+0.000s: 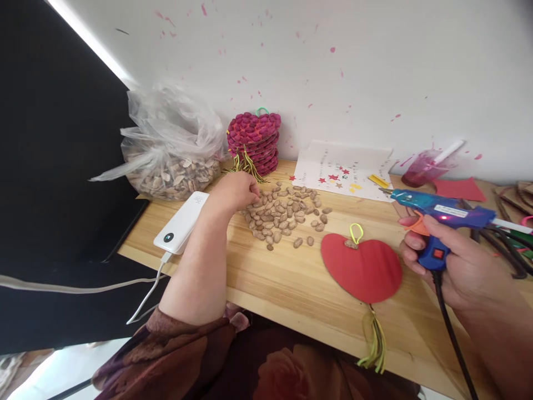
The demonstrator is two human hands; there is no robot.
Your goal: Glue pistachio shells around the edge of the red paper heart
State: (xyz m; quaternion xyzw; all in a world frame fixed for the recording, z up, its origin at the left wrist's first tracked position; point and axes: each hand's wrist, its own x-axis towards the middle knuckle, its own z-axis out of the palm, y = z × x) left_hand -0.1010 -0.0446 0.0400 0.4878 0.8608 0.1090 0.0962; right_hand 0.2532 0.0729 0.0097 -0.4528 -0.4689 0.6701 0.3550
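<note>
- Head view, and the right hand [449, 255] has its grip wrapped firmly around the blue glue gun [443, 214], nozzle pointing left!
- Over at the loose shells [283, 217], the left hand [235, 191] is down at the pile's left edge, fingertips bent; whether its grip is closed on one, I cannot tell.
- Just left of the gun, the red heart [362, 269] lies flat on the worktop [258, 283], tassel [375, 347] trailing below.
- Behind, the purple stack [254, 130] sits beside a bulging plastic bag [166, 172].
</note>
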